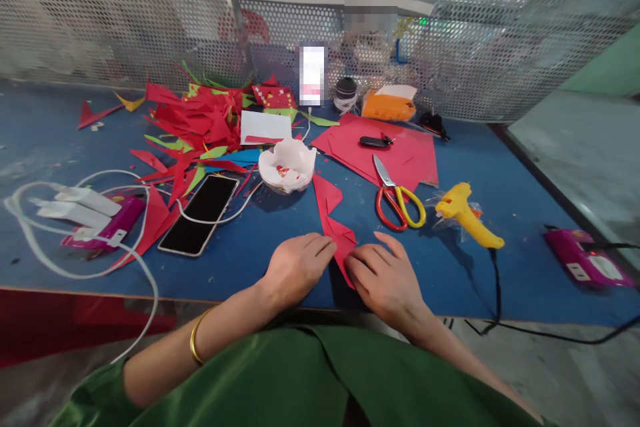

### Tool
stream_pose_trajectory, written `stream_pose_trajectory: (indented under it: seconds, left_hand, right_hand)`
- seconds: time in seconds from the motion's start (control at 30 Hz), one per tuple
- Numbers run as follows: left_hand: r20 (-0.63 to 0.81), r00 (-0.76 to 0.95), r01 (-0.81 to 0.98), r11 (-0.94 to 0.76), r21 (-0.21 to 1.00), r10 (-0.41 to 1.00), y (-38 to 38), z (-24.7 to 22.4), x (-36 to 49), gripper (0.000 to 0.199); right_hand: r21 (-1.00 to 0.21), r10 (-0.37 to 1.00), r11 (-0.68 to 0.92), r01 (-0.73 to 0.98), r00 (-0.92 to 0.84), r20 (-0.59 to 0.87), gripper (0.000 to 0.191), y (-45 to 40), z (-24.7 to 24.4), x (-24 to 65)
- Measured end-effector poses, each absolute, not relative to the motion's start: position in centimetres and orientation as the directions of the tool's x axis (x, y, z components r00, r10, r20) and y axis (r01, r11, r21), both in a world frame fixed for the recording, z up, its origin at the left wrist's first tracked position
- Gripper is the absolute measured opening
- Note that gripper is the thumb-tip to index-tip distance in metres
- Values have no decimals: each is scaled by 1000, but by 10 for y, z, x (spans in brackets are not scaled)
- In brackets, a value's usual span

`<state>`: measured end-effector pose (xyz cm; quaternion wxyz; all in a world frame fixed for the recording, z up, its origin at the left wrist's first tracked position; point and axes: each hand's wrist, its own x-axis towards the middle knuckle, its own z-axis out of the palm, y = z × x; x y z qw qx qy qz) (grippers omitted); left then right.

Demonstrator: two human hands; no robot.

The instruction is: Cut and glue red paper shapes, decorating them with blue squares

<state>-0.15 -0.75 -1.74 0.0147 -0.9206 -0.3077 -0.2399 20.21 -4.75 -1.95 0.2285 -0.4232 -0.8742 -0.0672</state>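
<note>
A folded strip of red paper with notched edges lies on the blue table in front of me, its near end between my hands. My left hand rests at the strip's left edge, fingers bent together and pressing on the paper. On the other side my right hand has curled fingers closed on the strip's right edge, its index finger slightly raised. Scissors with one red and one yellow handle lie open beyond my right hand. A white scalloped bowl holding small paper scraps stands ahead of my left hand.
Red paper sheets lie at the back, a black key fob on them. A yellow glue gun and a purple power strip sit to the right. Left are a phone, looping white cables and piled red scraps.
</note>
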Motion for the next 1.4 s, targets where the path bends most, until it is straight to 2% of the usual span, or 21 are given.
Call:
stream_pose_trajectory:
  seconds: [0.1,0.17,0.3,0.47,0.67,0.77,0.9,1.1,1.23,1.4]
  left_hand:
    - [486,710,547,-834,73,509,-10,-17,-3,28]
    - [508,716,528,-847,57,480,-11,-19,-6,29]
    - [541,656,539,-828,152,527,-14,-21,-11,27]
    - [502,640,544,-804,239,582,-16,-16,-13,24]
    - [414,601,548,-729,410,684,-12,-13,-15,19]
    - [398,598,551,-718,426,695,-9,-14,-15,17]
    - [369,569,567,-676,471,735,-5,-15,-14,13]
    - [287,480,598,-549,584,829,3,-15,-11,8]
    - [216,467,637,-495,591,858,3,-13,-9,13]
    - [203,449,649,-474,595,870,1,-13,-8,14]
  right_hand:
    - [15,662,640,768,-561,497,22,-47,-19,194]
    - [14,647,641,767,-550,528,22,-48,-18,191]
    - [-161,727,592,790,-437,529,14,-44,-19,193]
    - [-345,816,537,770,-371,443,8,-35,-25,199]
    - [-419,843,499,758,-313,437,10,-35,-27,197]
    - [-465,872,449,763,-260,415,7,-36,-29,195]
    - [-534,926,352,769,-204,316,4,-35,-30,194]
    - [-509,954,270,818,-157,254,8,-37,-28,187]
    - [-476,957,253,842,-145,252,9,-38,-28,183]
    - [-420,957,237,876,-136,257,12,-38,-31,181]
